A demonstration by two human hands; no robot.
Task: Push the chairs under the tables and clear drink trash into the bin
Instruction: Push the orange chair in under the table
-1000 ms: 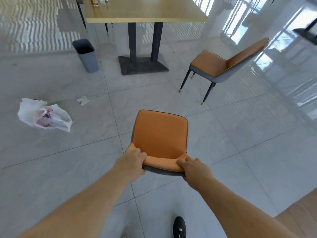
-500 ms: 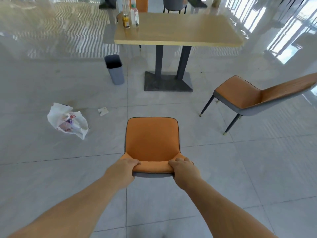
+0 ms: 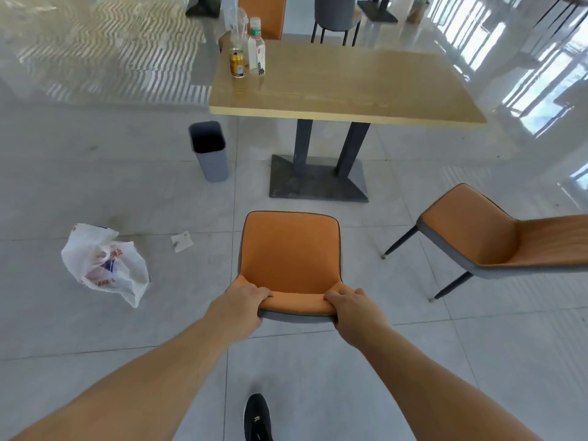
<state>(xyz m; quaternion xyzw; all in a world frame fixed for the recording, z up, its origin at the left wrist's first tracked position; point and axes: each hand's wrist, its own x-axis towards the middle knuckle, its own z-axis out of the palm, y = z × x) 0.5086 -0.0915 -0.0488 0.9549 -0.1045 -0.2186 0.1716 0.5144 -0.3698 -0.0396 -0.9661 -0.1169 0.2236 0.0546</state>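
An orange chair (image 3: 291,249) stands in front of me, its seat facing the wooden table (image 3: 350,87). My left hand (image 3: 240,305) and my right hand (image 3: 353,308) both grip the top of its backrest. A second orange chair (image 3: 486,240) stands apart at the right, turned sideways. On the table's far left corner are a gold can (image 3: 237,64), a clear bottle with a green cap (image 3: 256,47) and a tall clear cup (image 3: 234,23). A grey bin (image 3: 209,151) stands on the floor left of the table base.
A white plastic bag (image 3: 105,265) and a scrap of paper (image 3: 181,241) lie on the tiled floor at the left. More chairs (image 3: 335,14) stand beyond the table. My black shoe (image 3: 257,416) shows at the bottom. The dark table base (image 3: 318,179) lies just ahead of the chair.
The chair in my hands has turned to face the table squarely and moved closer to it. The table top and its drinks have come into view.
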